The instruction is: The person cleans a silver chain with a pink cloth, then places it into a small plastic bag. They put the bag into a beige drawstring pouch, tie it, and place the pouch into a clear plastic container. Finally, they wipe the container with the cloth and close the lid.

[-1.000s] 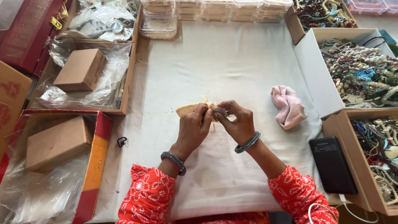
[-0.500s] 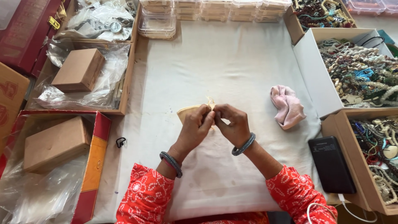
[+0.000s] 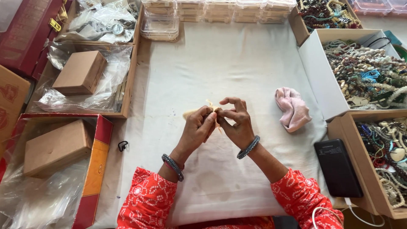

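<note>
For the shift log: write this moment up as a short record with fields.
left hand: left hand pinches a small tan pouch
right hand: right hand grips the same pouch at its top, fingertips meeting the left
surface: white cloth
right of hands: crumpled pink cloth; black power bank with a white cable
right edge: boxes of mixed beads
left edge: brown cardboard boxes on clear plastic bags
far edge: stacked clear plastic cases
</note>
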